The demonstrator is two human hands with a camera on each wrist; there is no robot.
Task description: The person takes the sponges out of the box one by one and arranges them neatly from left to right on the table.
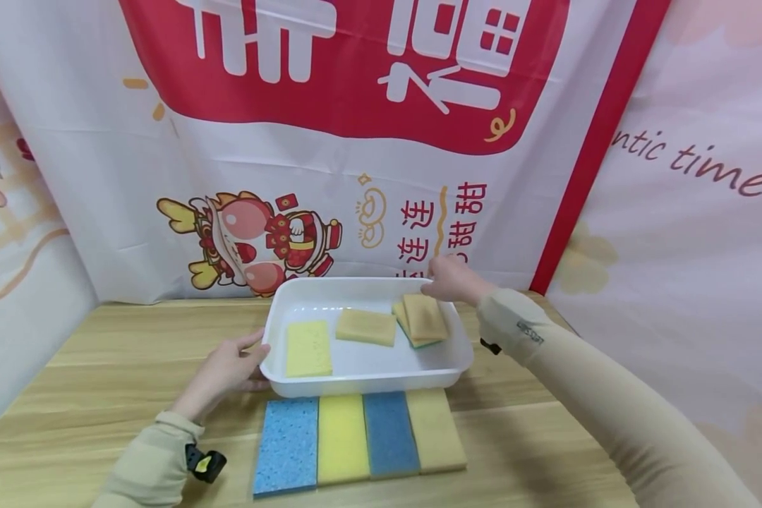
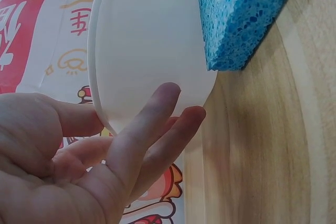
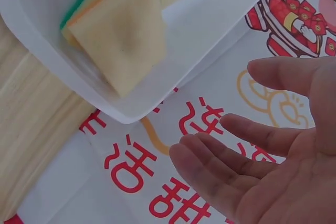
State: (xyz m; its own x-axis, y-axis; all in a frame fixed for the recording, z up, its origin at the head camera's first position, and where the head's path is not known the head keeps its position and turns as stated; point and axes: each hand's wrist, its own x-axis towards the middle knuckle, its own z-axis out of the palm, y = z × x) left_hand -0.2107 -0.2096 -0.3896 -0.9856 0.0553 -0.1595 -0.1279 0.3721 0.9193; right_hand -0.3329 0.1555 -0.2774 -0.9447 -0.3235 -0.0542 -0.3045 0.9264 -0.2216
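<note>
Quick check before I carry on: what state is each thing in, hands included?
White tray: upright, open-topped, holding sponges.
Yellow sponge in tray: lying flat.
Middle tan sponge: lying flat.
Sponge stack: overlapping, unevenly aligned.
Four-sponge row: flat, side by side.
Left hand: holding tray's left end.
Right hand: open, off the tray.

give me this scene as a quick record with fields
container: white rectangular plastic tray
inside, left to right: pale yellow rectangular sponge, tan rectangular sponge, stack of tan-topped sponges
front row, left to right: speckled blue sponge, yellow sponge, plain blue sponge, beige sponge
left hand: holds tray's left end
right hand: apart from tray, near far right corner
surface: light wood-grain table
</note>
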